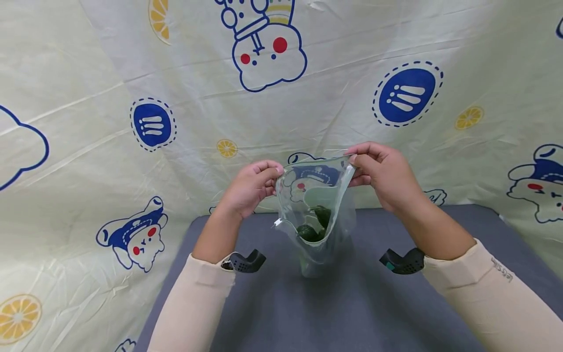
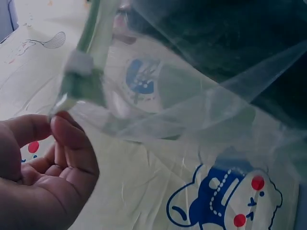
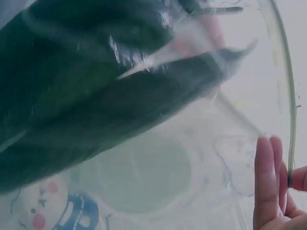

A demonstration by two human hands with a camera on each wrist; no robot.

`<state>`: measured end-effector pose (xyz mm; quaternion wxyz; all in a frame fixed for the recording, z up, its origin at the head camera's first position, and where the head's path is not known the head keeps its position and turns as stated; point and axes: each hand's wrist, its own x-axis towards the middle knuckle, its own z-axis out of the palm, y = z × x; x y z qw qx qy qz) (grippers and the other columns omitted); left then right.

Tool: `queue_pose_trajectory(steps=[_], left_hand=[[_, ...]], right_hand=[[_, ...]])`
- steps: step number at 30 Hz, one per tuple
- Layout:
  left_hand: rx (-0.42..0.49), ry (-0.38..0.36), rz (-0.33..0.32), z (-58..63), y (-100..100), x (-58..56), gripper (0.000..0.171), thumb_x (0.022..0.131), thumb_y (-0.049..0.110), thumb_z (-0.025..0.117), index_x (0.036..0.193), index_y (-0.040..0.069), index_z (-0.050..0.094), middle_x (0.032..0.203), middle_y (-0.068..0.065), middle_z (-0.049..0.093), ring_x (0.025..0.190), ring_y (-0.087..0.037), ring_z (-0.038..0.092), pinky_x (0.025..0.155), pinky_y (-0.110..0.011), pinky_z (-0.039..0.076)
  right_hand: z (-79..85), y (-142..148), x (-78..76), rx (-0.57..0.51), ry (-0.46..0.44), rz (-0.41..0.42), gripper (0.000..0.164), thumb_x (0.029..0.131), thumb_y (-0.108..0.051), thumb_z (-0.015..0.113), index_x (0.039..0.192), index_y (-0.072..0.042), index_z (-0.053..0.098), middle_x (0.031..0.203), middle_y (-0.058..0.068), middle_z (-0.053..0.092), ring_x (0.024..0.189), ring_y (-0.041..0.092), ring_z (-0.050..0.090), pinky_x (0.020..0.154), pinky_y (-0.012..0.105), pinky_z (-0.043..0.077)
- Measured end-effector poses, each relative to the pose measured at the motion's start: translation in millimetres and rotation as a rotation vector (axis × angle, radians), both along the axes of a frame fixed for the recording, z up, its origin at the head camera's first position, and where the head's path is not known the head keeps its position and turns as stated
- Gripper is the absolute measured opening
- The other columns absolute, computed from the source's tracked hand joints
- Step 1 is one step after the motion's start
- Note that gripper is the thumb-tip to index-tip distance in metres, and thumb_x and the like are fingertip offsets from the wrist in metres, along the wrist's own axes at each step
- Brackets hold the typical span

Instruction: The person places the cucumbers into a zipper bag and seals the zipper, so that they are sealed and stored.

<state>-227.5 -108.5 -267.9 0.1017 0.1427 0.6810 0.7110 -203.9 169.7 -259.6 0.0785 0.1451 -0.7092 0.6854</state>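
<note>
Both hands up over the table, each pinching one top corner of a clear zip bag. Left hand nips the bag's left end between thumb and fingertips; right hand nips the right end the same way. Hands apart, bag mouth stretched between them.

Bag hangs upright, bottom resting on the grey table near its far edge, about centred. Dark green veg sits low inside the bag; too blurred to tell the kind. White slider tab shows on the zip strip, hanging below the left hand.

Left wrist view: thumb and fingers closed on the bag edge, slider just above them, film running off to the right. Right wrist view: fingers flat on the film, thumb on the other side of the zip strip, dark green mass filling upper left.

Printed cloth behind and to both sides of the table. Beige sleeves on both arms, black wrist mounts on each.
</note>
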Motion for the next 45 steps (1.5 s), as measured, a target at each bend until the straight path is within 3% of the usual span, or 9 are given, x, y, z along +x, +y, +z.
queue_pose_trajectory(steps=[6, 11, 19, 25, 28, 32, 37, 41, 45], left_hand=[[-0.197, 0.022, -0.082, -5.9, 0.7, -4.1, 0.017, 0.105, 0.013, 0.052, 0.112, -0.002, 0.059, 0.089, 0.001, 0.052, 0.075, -0.014, 0.048, 0.068, -0.023, 0.048], [-0.285, 0.037, -0.134, -14.5, 2.8, -1.6, 0.013, 0.102, 0.018, 0.059, 0.108, 0.008, 0.066, 0.088, 0.004, 0.054, 0.074, -0.014, 0.045, 0.066, -0.024, 0.042], [-0.225, 0.037, -0.262, -26.4, -21.1, 1.8, 0.022, 0.102, 0.021, 0.055, 0.116, 0.008, 0.064, 0.107, 0.002, 0.063, 0.103, -0.016, 0.059, 0.090, -0.027, 0.052], [-0.198, 0.069, -0.322, -40.8, -45.8, 13.7, 0.047, 0.089, 0.009, 0.069, 0.134, 0.009, 0.054, 0.132, 0.000, 0.056, 0.125, -0.016, 0.053, 0.097, -0.027, 0.052], [-0.104, 0.034, -0.258, -52.6, -48.9, 17.1, 0.034, 0.089, -0.001, 0.068, 0.118, 0.014, 0.060, 0.123, 0.003, 0.058, 0.113, -0.010, 0.059, 0.094, -0.023, 0.056], [0.043, 0.002, -0.087, -65.8, -47.5, 19.3, 0.026, 0.091, -0.008, 0.063, 0.092, 0.018, 0.067, 0.098, 0.005, 0.066, 0.091, -0.009, 0.067, 0.087, -0.022, 0.060], [0.150, 0.052, 0.114, -75.0, -40.2, 18.0, 0.025, 0.090, -0.005, 0.068, 0.084, 0.018, 0.074, 0.088, 0.004, 0.073, 0.084, -0.010, 0.073, 0.085, -0.025, 0.064], [0.193, 0.103, 0.230, -75.0, -33.6, 16.2, 0.026, 0.091, -0.007, 0.068, 0.084, 0.017, 0.076, 0.086, 0.002, 0.077, 0.082, -0.012, 0.075, 0.084, -0.028, 0.065], [0.231, 0.159, 0.305, -61.2, -24.5, 16.6, 0.015, 0.090, -0.003, 0.071, 0.089, 0.011, 0.076, 0.085, 0.002, 0.077, 0.081, -0.012, 0.076, 0.083, -0.030, 0.066]], right_hand=[[-4.1, 1.2, -6.8, -0.075, -0.022, -0.017, 0.015, 0.102, -0.015, 0.059, 0.108, -0.007, 0.070, 0.089, 0.002, 0.068, 0.074, 0.014, 0.071, 0.072, 0.026, 0.066], [-12.4, 10.2, -18.3, -0.122, -0.023, -0.025, 0.014, 0.102, -0.014, 0.059, 0.105, -0.008, 0.070, 0.093, 0.001, 0.067, 0.077, 0.013, 0.070, 0.075, 0.024, 0.065], [-18.9, 24.4, -23.3, -0.152, -0.024, -0.032, 0.014, 0.101, -0.018, 0.061, 0.107, -0.009, 0.069, 0.099, 0.001, 0.064, 0.081, 0.012, 0.071, 0.079, 0.022, 0.064], [-22.8, 31.8, -28.5, -0.208, -0.047, -0.018, 0.016, 0.100, -0.017, 0.064, 0.111, -0.007, 0.068, 0.103, 0.001, 0.062, 0.086, 0.012, 0.073, 0.084, 0.022, 0.063], [-24.9, 34.8, -30.7, -0.230, -0.045, -0.013, 0.019, 0.099, -0.016, 0.064, 0.114, -0.005, 0.067, 0.104, 0.002, 0.063, 0.086, 0.012, 0.074, 0.085, 0.022, 0.063], [-27.3, 38.5, -30.9, -0.238, -0.034, 0.011, 0.023, 0.098, -0.016, 0.065, 0.117, -0.003, 0.066, 0.106, 0.002, 0.063, 0.089, 0.012, 0.075, 0.086, 0.021, 0.063], [-31.1, 43.6, -27.2, -0.212, 0.032, 0.056, 0.023, 0.098, -0.009, 0.065, 0.121, -0.005, 0.066, 0.101, 0.002, 0.068, 0.095, 0.012, 0.076, 0.090, 0.018, 0.061], [-33.4, 45.9, -25.2, -0.071, 0.109, -0.053, 0.025, 0.098, -0.013, 0.066, 0.120, -0.003, 0.067, 0.095, -0.003, 0.072, 0.090, 0.008, 0.076, 0.085, 0.016, 0.061], [-28.7, 49.5, -25.0, 0.117, 0.131, -0.241, 0.028, 0.098, -0.026, 0.066, 0.118, -0.006, 0.070, 0.090, -0.009, 0.070, 0.081, 0.004, 0.070, 0.075, 0.012, 0.060]])
